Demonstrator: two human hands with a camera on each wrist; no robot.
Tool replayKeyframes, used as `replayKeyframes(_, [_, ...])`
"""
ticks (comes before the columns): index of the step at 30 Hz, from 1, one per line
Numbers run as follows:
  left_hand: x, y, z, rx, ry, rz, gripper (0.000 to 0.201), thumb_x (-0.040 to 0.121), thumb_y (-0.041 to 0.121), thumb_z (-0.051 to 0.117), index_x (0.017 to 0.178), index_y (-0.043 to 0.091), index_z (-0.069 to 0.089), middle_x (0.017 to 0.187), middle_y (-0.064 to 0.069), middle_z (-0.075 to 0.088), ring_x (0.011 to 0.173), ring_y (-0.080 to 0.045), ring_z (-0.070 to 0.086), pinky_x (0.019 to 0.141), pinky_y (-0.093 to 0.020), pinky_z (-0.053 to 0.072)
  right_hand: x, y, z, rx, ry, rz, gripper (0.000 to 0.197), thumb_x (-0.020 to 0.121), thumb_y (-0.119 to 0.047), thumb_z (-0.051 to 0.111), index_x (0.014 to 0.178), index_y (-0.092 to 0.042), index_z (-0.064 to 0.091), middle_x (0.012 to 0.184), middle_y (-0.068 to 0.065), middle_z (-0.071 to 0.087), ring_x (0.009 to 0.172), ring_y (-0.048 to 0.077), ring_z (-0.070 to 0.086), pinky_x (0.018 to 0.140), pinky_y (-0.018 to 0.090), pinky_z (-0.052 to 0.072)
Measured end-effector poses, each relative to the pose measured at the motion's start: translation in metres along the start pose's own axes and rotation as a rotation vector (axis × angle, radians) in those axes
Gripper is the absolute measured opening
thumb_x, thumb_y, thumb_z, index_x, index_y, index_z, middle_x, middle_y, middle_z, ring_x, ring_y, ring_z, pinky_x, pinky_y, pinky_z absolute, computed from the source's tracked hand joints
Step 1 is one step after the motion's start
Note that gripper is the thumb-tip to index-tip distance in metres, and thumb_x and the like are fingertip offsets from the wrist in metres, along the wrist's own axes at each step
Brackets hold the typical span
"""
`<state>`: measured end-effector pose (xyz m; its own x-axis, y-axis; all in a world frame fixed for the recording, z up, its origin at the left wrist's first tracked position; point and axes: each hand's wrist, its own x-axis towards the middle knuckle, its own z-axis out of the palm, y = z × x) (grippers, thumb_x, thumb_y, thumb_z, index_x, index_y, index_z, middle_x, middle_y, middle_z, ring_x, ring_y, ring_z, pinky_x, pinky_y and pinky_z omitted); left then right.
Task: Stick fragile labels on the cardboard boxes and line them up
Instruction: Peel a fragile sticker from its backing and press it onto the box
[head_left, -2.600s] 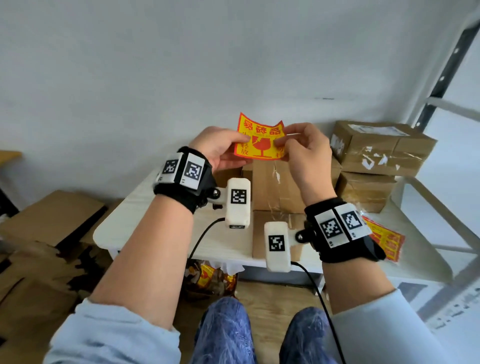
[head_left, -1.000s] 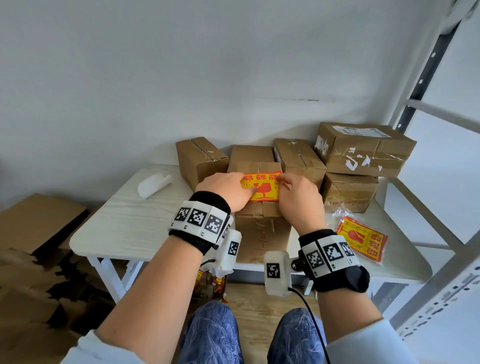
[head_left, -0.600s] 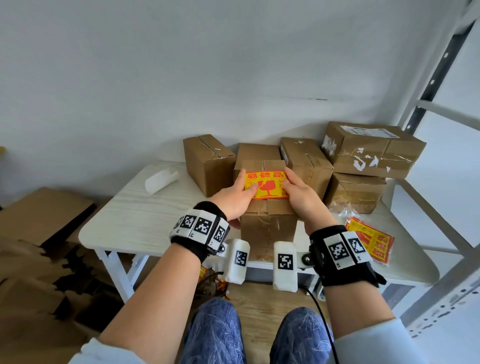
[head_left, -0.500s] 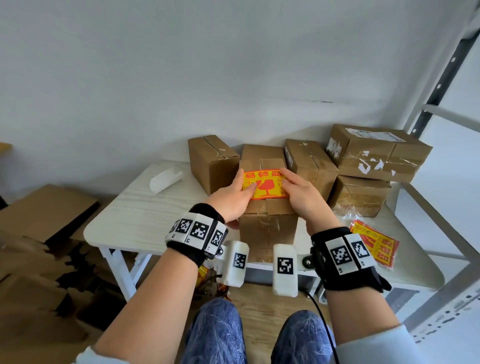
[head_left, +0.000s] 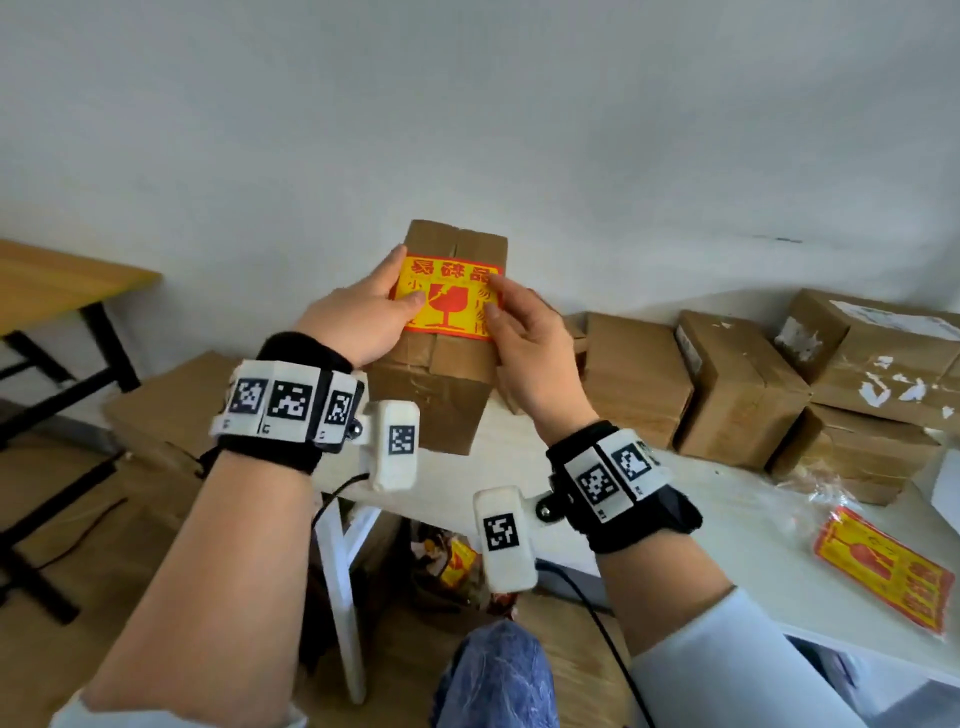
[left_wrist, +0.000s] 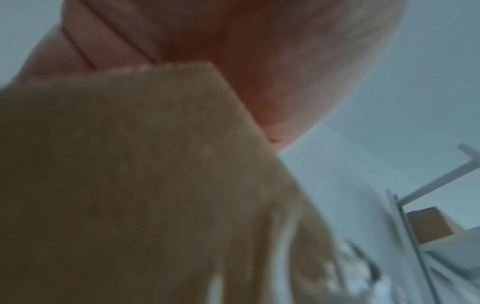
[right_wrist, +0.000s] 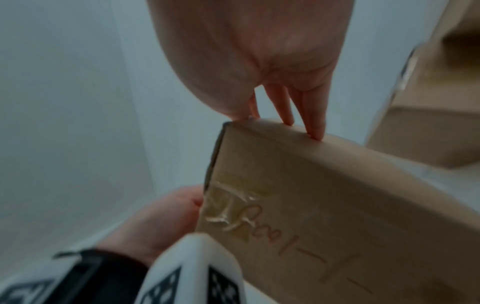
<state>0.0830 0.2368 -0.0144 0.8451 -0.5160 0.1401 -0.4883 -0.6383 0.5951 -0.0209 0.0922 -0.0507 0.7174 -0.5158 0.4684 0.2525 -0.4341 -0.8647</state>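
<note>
A brown cardboard box (head_left: 441, 395) is held up off the table, at its left end, tilted toward me. A yellow and red fragile label (head_left: 449, 299) lies flat on its upper face. My left hand (head_left: 358, 322) grips the box's left side, thumb on the label. My right hand (head_left: 530, 353) grips the right side, with two fingertips on the label's right edge. The left wrist view is blurred and shows the box (left_wrist: 130, 185) under my left hand (left_wrist: 259, 51). In the right wrist view my right hand (right_wrist: 259, 51) reaches over the box's (right_wrist: 324, 205) top edge.
Two plain boxes (head_left: 639, 374) (head_left: 737, 384) stand in a row on the white table (head_left: 519, 467), with two stacked boxes (head_left: 883, 353) at the far right. A pack of labels (head_left: 883, 566) lies near the front right. A wooden desk (head_left: 52, 286) and flattened cardboard (head_left: 156, 415) are on the left.
Both hands pressed the label onto the box on the table. Since then they have lifted the box and carried it left, and my view has turned left with it.
</note>
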Motion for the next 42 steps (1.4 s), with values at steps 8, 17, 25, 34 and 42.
replayKeyframes(8, [0.050,-0.048,-0.028,0.021,0.228,-0.228,0.060,0.097,0.051,0.049,0.140,0.014,0.032,0.138,-0.012,0.056,0.124,-0.037,0.054,0.101,-0.043,0.041,0.043,0.013,0.091,0.095,-0.077,0.147,0.040,0.102,-0.018,0.051,0.142,-0.013,0.052,0.135,0.006,0.060,0.113,0.013,0.058,0.105,0.036,0.048])
replayKeyframes(17, [0.080,-0.049,0.014,-0.077,0.237,-0.060,0.044,0.100,0.054,0.039,0.131,0.024,0.043,0.125,-0.004,0.065,0.111,-0.029,0.062,0.091,-0.037,0.044,0.062,0.025,0.078,-0.217,0.176,0.058,0.037,0.099,-0.024,0.051,0.135,-0.029,0.058,0.107,-0.005,0.065,0.110,0.025,0.062,0.098,0.041,0.048])
replayKeyframes(25, [0.127,-0.049,0.057,-0.185,0.066,-0.050,0.040,0.092,0.046,0.059,0.128,0.029,0.054,0.124,0.002,0.065,0.116,-0.024,0.060,0.100,-0.035,0.044,0.091,0.082,0.074,-0.363,0.064,0.162,0.041,0.100,-0.022,0.049,0.141,-0.019,0.054,0.131,0.010,0.065,0.119,0.031,0.061,0.101,0.038,0.048])
replayKeyframes(34, [0.166,-0.053,0.084,-0.170,0.014,0.017,0.055,0.098,0.047,0.049,0.145,0.019,0.045,0.141,-0.006,0.056,0.128,-0.028,0.053,0.107,-0.035,0.041,0.110,0.116,0.079,-0.398,-0.017,0.204,0.049,0.105,-0.039,0.034,0.141,-0.009,0.048,0.135,0.021,0.054,0.122,0.036,0.054,0.101,0.042,0.043])
replayKeyframes(42, [0.156,-0.026,0.085,0.141,0.185,0.053,0.057,0.094,0.057,0.048,0.135,0.017,0.055,0.130,-0.012,0.062,0.121,-0.034,0.056,0.100,-0.043,0.045,0.096,0.087,0.044,-0.371,0.077,0.073,0.040,0.095,-0.020,0.057,0.134,-0.008,0.057,0.127,0.013,0.062,0.116,0.028,0.058,0.098,0.032,0.043])
